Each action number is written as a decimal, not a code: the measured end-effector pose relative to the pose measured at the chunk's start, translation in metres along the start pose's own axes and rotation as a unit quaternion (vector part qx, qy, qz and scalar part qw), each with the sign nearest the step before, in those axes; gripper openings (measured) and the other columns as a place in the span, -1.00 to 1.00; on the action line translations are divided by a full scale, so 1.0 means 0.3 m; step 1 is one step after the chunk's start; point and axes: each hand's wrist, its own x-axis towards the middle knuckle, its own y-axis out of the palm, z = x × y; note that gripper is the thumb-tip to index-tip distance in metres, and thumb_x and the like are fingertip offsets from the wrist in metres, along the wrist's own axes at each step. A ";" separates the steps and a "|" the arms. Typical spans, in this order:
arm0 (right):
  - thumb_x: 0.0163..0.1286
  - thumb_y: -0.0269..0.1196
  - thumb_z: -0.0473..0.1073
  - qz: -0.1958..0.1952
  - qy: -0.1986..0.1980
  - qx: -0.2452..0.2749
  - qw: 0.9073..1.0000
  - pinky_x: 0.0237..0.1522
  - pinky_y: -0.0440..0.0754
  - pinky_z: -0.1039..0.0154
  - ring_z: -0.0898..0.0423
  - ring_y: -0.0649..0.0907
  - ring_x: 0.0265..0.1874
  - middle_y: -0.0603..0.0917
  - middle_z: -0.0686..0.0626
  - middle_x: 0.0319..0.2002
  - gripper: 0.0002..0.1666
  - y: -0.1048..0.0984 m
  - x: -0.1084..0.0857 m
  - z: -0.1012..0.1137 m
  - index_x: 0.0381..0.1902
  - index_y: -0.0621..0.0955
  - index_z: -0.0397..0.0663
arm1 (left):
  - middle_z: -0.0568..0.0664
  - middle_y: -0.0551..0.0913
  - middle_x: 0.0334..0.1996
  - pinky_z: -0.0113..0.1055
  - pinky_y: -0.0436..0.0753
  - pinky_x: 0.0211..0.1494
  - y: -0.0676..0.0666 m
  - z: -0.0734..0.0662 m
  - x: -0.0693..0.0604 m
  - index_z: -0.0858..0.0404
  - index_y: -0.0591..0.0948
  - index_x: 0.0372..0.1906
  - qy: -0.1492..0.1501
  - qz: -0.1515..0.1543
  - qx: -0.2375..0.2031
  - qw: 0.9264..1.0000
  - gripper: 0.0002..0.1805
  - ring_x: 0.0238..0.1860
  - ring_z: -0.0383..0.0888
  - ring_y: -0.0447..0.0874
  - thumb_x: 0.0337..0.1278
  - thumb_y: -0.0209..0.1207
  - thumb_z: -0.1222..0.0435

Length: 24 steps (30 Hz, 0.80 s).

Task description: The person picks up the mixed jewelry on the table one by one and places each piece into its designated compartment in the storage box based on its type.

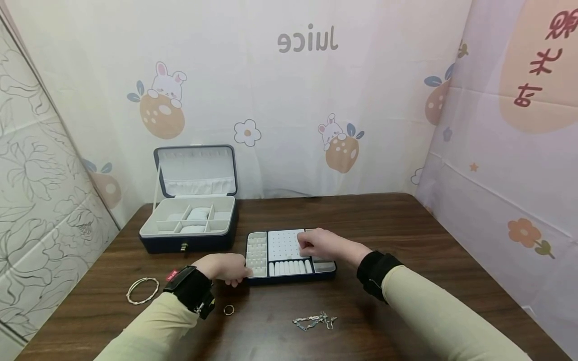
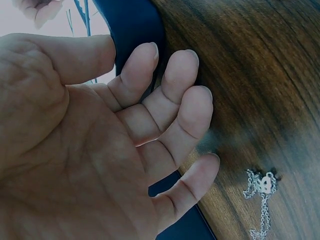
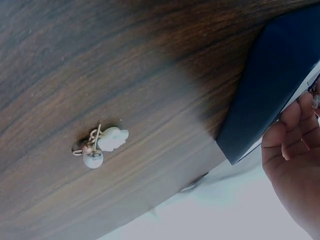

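Our right hand (image 1: 324, 242) pinches a sparkling bit of jewelry (image 3: 316, 101) over the tray (image 1: 293, 280).
Our left hand (image 1: 227, 266), its grip loose and fingers relaxed, rests at the tray's left edge; the tray lies on the tabletop (image 1: 384, 220) beside an open box (image 1: 207, 244). Nearer us are a silver chain (image 1: 323, 317), a ring (image 1: 225, 311) and a bangle (image 1: 128, 295).

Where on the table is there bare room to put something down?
Widest is the table's back right corner, beyond the right sleeve; a strip also runs between tray and curtain. Crowded: front left, around bracelet, ring and left sleeve; tight between box, tray and left hand.
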 end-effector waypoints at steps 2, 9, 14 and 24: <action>0.48 0.28 -0.20 -0.001 -0.004 -0.007 1.000 -0.31 0.43 0.28 0.23 0.47 -0.42 0.43 0.16 -0.50 -0.75 0.002 0.001 -0.001 -0.42 0.49 0.08 | 0.00 0.61 -0.55 -0.38 0.43 -0.37 0.000 0.001 0.000 0.29 0.58 -0.48 0.000 0.000 0.000 1.000 -0.66 -0.53 -0.17 0.48 0.47 0.09 0.23; 0.48 0.27 -0.20 -0.004 0.007 -0.017 1.000 -0.31 0.46 0.28 0.21 0.47 -0.43 0.49 0.16 -0.49 -0.77 0.006 0.000 0.009 -0.42 0.53 0.09 | -0.01 0.60 -0.56 -0.38 0.42 -0.38 0.000 0.002 -0.001 0.29 0.58 -0.48 0.000 0.001 -0.001 1.000 -0.67 -0.53 -0.17 0.47 0.46 0.09 0.23; 0.50 0.26 -0.21 -0.007 0.002 -0.023 1.000 -0.33 0.43 0.29 0.22 0.45 -0.46 0.43 0.18 -0.53 -0.74 0.006 0.001 0.020 -0.45 0.53 0.08 | -0.01 0.59 -0.56 -0.38 0.42 -0.38 0.000 0.003 -0.003 0.28 0.57 -0.49 0.003 0.000 -0.005 1.000 -0.67 -0.53 -0.17 0.47 0.45 0.09 0.24; 0.49 0.28 -0.15 -0.024 -0.030 -0.081 0.996 -0.44 0.35 0.36 0.28 0.38 -0.53 0.35 0.22 -0.58 -0.71 0.015 -0.001 0.030 -0.49 0.53 0.09 | -0.02 0.58 -0.57 -0.40 0.40 -0.40 -0.001 0.001 -0.007 0.28 0.56 -0.50 0.006 -0.002 -0.005 1.000 -0.66 -0.53 -0.17 0.47 0.45 0.09 0.23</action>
